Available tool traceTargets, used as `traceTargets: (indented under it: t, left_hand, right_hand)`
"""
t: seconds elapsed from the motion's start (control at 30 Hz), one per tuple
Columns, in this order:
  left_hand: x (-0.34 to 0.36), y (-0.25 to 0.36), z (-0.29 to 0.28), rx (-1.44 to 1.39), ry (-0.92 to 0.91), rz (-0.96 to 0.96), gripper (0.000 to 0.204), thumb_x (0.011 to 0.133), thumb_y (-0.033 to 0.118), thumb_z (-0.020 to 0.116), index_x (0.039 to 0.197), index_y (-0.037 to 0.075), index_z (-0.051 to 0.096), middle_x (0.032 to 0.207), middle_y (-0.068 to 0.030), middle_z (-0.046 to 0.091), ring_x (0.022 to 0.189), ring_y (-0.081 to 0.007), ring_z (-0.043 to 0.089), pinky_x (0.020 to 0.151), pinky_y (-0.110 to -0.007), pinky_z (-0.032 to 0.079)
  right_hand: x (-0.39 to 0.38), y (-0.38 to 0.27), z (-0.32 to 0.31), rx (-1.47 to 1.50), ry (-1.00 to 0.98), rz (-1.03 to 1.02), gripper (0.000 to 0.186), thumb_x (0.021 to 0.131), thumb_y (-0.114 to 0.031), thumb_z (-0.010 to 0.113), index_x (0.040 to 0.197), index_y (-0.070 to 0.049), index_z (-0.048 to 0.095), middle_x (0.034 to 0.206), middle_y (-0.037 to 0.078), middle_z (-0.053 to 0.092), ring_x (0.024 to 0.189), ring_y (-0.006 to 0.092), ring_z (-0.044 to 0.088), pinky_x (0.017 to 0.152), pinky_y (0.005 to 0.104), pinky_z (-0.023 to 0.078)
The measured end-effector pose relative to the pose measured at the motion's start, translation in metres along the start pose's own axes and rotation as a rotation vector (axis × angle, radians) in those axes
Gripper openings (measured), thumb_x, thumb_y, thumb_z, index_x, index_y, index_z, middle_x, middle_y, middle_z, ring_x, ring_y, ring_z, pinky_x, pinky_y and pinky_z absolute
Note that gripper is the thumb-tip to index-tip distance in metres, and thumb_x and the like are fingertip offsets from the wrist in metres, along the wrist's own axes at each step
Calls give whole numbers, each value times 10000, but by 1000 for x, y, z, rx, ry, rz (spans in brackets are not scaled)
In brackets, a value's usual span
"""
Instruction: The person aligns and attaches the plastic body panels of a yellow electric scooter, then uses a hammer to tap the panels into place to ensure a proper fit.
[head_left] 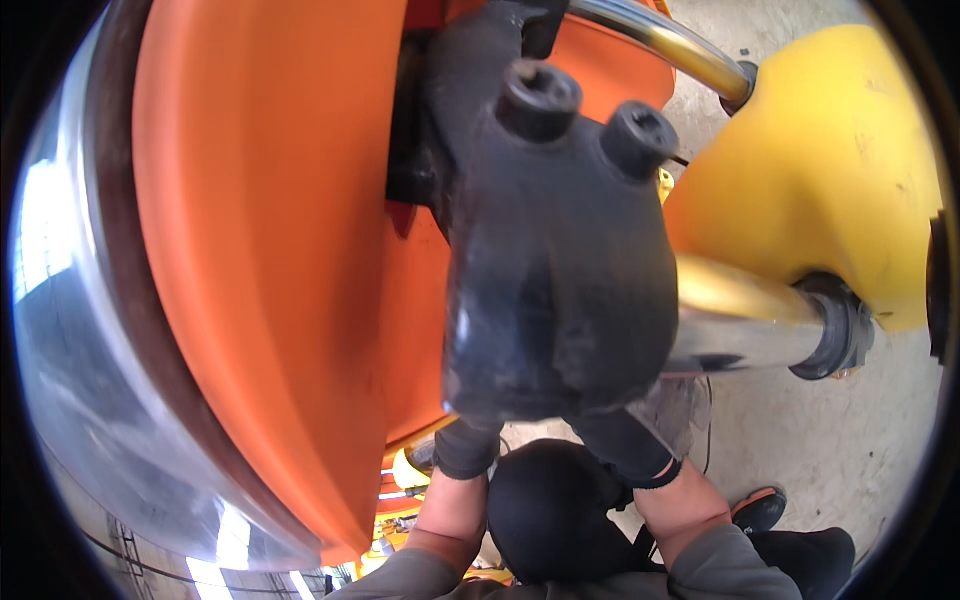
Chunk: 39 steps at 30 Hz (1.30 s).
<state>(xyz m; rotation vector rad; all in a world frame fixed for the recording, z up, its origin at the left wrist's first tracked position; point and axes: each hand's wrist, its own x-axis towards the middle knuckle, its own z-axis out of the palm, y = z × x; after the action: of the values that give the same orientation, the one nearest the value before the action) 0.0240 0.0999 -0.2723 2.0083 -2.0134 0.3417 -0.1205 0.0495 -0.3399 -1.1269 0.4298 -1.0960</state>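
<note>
Far left: curved glossy surface (pixel 60 340) with bright reflections, edged by a dark brown band (pixel 115 160). Next, a tall orange panel (pixel 250 250), bowed by the lens. Left forearm (pixel 450 515) rises from the lower edge, grey sleeve pushed up, black wrist covering (pixel 468 450) running behind the central part; left hand hidden there, so its finger state cannot be told. Center: large black block (pixel 560 270), slightly blurred, its lower end in front of both wrists and its upper end beside the orange panel; whether the two join cannot be told. Two black socket-head bolts (pixel 540 95) stand out near its top. Below the block, between the forearms, a rounded black form (pixel 550 510), kind unclear. Right forearm (pixel 685 505) likewise passes upward behind the block; right hand hidden, fingers closed or spread cannot be told. Right of the block: shiny rod (pixel 680 40) above, thicker metal cylinder (pixel 740 340) below, both reaching toward a large yellow body (pixel 820 170). Dark shoe (pixel 762 510) at lower right, on grey concrete floor (pixel 780 425).
</note>
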Motion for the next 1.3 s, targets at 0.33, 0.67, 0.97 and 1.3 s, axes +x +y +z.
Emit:
traceTargets:
  t: [0.33, 0.67, 0.97, 1.3]
  left_hand:
    - [17, 16, 8, -254, 250, -187, 396, 973, 380, 541, 1081, -1, 543, 1009, -73, 562, 882, -173, 533, 835, -330, 427]
    - [17, 37, 25, -154, 319, -199, 548, 987, 512, 424, 1149, -5, 508, 1073, -105, 539, 985, -206, 518, 899, -357, 398]
    - [9, 27, 29, -232, 208, -174, 689, 964, 501, 479, 1416, 14, 299, 1391, -118, 418, 1245, -231, 443, 1052, -370, 343]
    - [-23, -33, 15, -97, 174, -125, 701, 952, 468, 501, 1464, 82, 217, 1467, -135, 283, 1292, -282, 379, 1070, -428, 321]
  right_hand:
    - [-59, 50, -18, 368, 261, 14, 273, 892, -14, 592, 1164, -7, 565, 965, 69, 662, 800, 110, 639, 707, 197, 525]
    - [-67, 74, -19, 424, 291, 413, 61, 929, -63, 560, 959, -34, 604, 816, -35, 561, 748, 47, 500, 697, 206, 430]
    - [-59, 202, 29, 1326, 168, 129, 477, 996, -362, 402, 1396, -102, 386, 1427, 102, 413, 1276, 223, 417, 1108, 380, 304]
    - [-27, 133, -10, 4271, -941, 1257, 314, 873, -327, 634, 1179, -259, 666, 1203, -11, 652, 1138, 209, 588, 976, 399, 437]
